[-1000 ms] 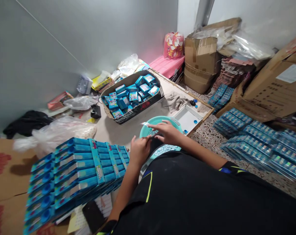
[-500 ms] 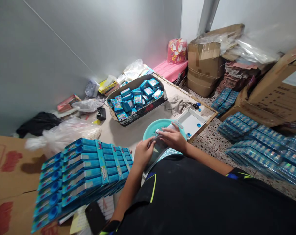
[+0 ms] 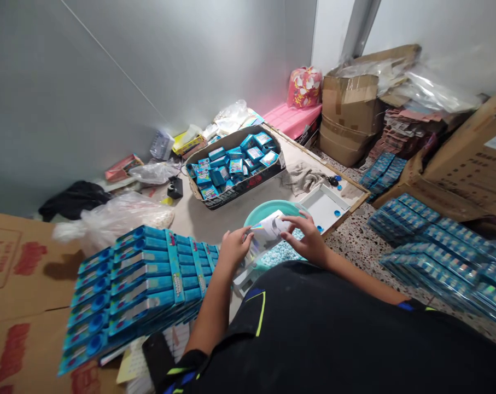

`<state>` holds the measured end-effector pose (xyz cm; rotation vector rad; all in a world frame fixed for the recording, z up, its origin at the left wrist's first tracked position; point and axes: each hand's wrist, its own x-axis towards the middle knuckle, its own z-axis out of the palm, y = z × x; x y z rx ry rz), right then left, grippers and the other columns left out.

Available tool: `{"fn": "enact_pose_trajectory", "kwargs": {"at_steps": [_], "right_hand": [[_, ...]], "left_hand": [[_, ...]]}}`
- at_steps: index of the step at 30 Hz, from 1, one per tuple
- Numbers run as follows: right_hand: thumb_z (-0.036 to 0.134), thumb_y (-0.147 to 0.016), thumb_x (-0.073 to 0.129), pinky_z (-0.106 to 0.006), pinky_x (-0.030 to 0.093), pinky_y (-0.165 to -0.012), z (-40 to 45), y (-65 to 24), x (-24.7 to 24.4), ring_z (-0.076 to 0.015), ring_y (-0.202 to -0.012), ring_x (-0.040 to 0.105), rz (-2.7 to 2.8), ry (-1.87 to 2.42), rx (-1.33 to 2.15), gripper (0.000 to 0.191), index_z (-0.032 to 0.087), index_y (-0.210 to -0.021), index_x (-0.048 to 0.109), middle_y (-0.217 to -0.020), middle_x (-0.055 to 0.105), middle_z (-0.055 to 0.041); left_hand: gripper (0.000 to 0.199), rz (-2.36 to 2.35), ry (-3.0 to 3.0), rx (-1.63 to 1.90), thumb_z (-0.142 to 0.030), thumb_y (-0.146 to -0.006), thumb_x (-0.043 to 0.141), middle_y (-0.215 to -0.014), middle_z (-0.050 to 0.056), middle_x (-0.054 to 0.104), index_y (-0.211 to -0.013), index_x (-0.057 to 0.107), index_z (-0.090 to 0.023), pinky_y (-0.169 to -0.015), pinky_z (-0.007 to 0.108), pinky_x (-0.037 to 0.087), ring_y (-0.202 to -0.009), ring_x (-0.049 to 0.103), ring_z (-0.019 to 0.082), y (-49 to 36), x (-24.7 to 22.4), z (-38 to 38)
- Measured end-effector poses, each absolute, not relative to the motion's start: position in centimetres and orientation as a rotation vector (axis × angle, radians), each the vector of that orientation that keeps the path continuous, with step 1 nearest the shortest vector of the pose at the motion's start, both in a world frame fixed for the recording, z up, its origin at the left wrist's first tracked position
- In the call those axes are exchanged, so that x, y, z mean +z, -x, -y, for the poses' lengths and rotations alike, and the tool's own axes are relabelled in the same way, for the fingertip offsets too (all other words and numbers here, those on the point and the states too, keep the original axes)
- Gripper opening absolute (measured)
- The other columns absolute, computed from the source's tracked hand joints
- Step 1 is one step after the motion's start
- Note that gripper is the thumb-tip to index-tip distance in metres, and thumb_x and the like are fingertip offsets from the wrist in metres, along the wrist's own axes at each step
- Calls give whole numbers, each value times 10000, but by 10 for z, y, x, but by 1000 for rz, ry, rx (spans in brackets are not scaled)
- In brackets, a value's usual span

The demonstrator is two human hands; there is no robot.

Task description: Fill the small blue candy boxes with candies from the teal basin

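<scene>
A teal bowl [image 3: 261,209] holds many small pale-blue pellets [image 3: 281,251]. Over it is a thin clear and white sheet or packet [image 3: 271,225] with a rainbow sheen. My left hand [image 3: 236,247] pinches the left edge of this packet between thumb and fingers. At its right edge, my right hand [image 3: 305,235] has thumb and fingers closed on it, with the fingers curved over the bowl. Whether the packet is one piece or several cannot be made out. Beyond the bowl stands an open carton [image 3: 243,189] full of small blue boxes [image 3: 220,175].
Stacked blue packages [image 3: 149,279] stand left of my left arm. A white tray [image 3: 324,205] and a grey cloth [image 3: 303,178] lie right of the carton. Brown cartons [image 3: 348,104] and wrapped blue packs [image 3: 436,235] line the right side.
My hands have moved apart, and the packet between them now shows its white, shiny face. The view has shifted slightly, and more of the pellets show.
</scene>
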<state>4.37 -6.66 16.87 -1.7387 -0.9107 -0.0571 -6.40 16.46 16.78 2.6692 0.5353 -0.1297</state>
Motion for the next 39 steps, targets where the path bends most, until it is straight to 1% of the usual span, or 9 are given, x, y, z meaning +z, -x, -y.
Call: {"fn": "enact_pose_trajectory", "kwargs": {"at_steps": [7,11,13,17,21,26,30,34,39], "right_hand": [[380,-966,603,-344,497,-785,81,-51,206,-175,-749,619,572,1613,85,257,214,-1147,678,-833,660,-16],[354,-958,615,-338,467,-778,83,-58,213,-168,-732,597,734,1695,75,235,218,-1119,718,-790,661,-12],[329,-949,630,-348,445,-793,81,-61,214,-159,-689,586,871,1749,63,227,219,-1124,726,-718,644,9],[305,-955,640,-344,417,-801,69,-63,216,-140,-649,594,1143,1753,108,213,220,-1130,729,-697,677,22],[318,-972,631,-346,415,-806,55,-61,220,-141,-666,616,1272,1727,122,212,241,-1138,737,-762,725,4],[315,-983,585,-338,444,-813,31,-59,226,-141,-662,600,1412,1621,195,292,241,-1245,690,-723,679,11],[373,-975,582,-283,447,-704,-7,-52,242,-137,-631,548,1340,1484,321,425,216,-1370,592,-693,615,34],[441,-958,601,-268,385,-641,-52,-32,259,-133,-612,526,1452,1452,488,351,176,-1170,694,-657,591,24],[563,-933,578,-251,321,-568,-105,3,268,-128,-611,461,1491,1254,812,427,164,-929,730,-636,553,16]], "left_hand": [[345,-474,-2700,7,-267,-915,609,-1357,146,660,-1250,676,-223,-1214,686,133,-1327,558,341,40,157,-156],[407,-286,-2240,294,-401,-1019,427,-1281,143,696,-1317,618,-199,-1110,528,446,-1202,653,273,36,182,-141],[453,-186,-2152,385,-450,-1006,463,-1306,149,678,-1361,581,-194,-1046,455,509,-1204,653,260,39,201,-132],[469,-96,-2478,482,-400,-843,737,-1298,113,688,-1272,648,-232,-1189,527,347,-1236,624,284,44,232,-118],[114,-222,-2630,401,-289,-893,665,-972,45,784,-966,744,-251,-1236,559,233,-965,718,233,53,237,-110],[132,-434,-2520,501,-273,-908,642,-927,25,796,-890,773,-270,-1245,558,219,-900,725,212,78,235,-114],[167,-762,-2118,674,-357,-863,687,-869,33,795,-876,800,-235,-1142,497,409,-819,723,206,105,244,-127],[369,-991,-1634,867,-542,-799,734,-797,48,770,-819,803,-180,-754,337,568,-743,698,210,135,260,-145],[391,-1021,-1496,1112,-556,-772,761,-769,39,757,-814,804,-170,-841,322,565,-860,717,218,166,282,-167]]}}
